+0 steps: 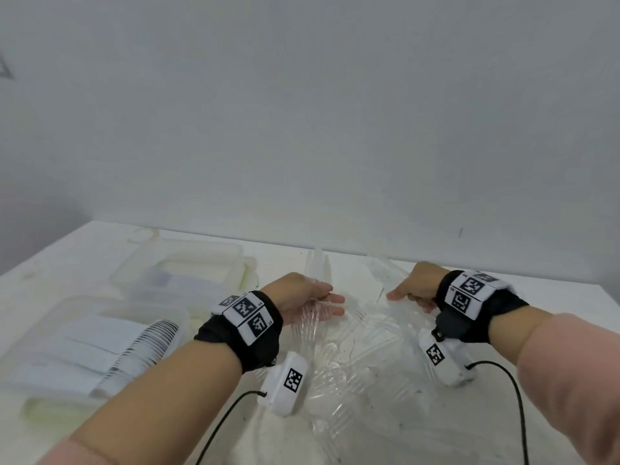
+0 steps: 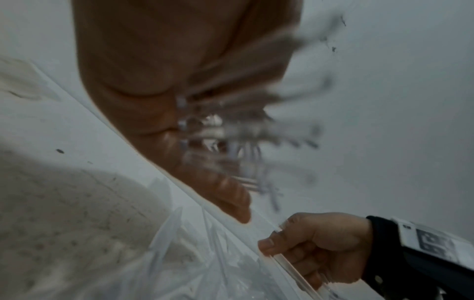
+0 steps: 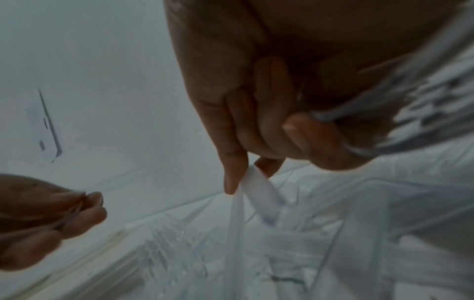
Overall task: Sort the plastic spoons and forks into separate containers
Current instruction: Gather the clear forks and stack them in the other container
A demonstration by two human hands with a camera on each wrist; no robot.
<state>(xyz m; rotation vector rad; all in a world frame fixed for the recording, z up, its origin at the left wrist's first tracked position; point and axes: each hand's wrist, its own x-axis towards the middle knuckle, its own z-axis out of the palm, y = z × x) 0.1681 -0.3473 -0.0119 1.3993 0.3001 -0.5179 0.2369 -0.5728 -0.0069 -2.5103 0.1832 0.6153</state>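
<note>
A bundle of clear forks (image 1: 310, 317) is gripped in the left hand (image 1: 302, 297); one utensil (image 3: 261, 194) is pinched by the right hand (image 1: 416, 286) above the loose pile (image 1: 352, 370). Blur and transparency could cause a spoon to be missed among forks.

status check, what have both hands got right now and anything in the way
Left hand holds a bunch of clear forks. Right hand grips a clear handle, more cutlery bunched in the palm. Loose pile below, tangled. Containers to the left, unobstructed.
</note>
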